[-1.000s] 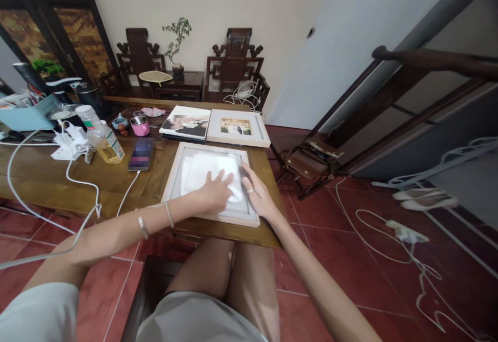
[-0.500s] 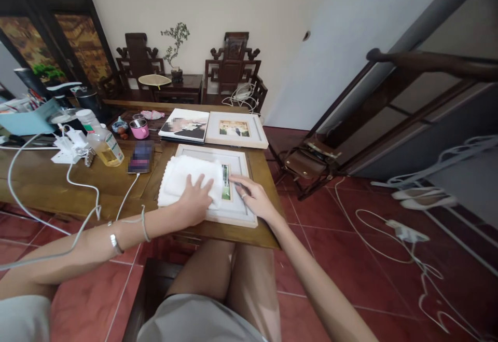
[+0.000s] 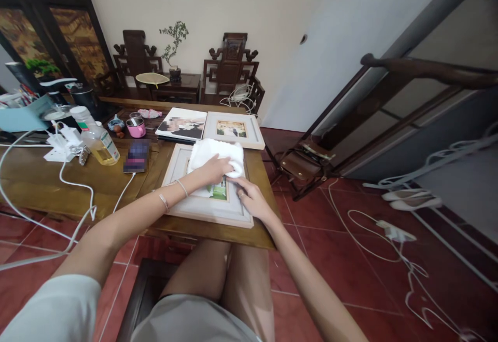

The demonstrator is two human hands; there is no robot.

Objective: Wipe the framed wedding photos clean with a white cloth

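Note:
A white picture frame (image 3: 182,168) with a green photo (image 3: 218,191) inside lies flat near the table's corner. My left hand (image 3: 216,169) grips a folded white cloth (image 3: 210,149) and presses it on the upper right part of this frame. The cloth and hand hide part of the photo. My right hand (image 3: 252,199), with a ring on one finger, rests on the frame's right side. Its index finger stretches toward the cloth's lower edge; the other fingers are partly curled and show no object.
Behind lie a second framed photo (image 3: 254,133) and a photo album (image 3: 182,124). To the left are a phone (image 3: 136,156) on a cable, a bottle of yellow liquid (image 3: 101,145), a pink cup (image 3: 136,128) and a power strip (image 3: 58,152). A chair holds a brown bag (image 3: 301,165).
My left hand has slid the cloth up and right across the frame, bunching it and baring the frame's left side. My right hand stays at the right side.

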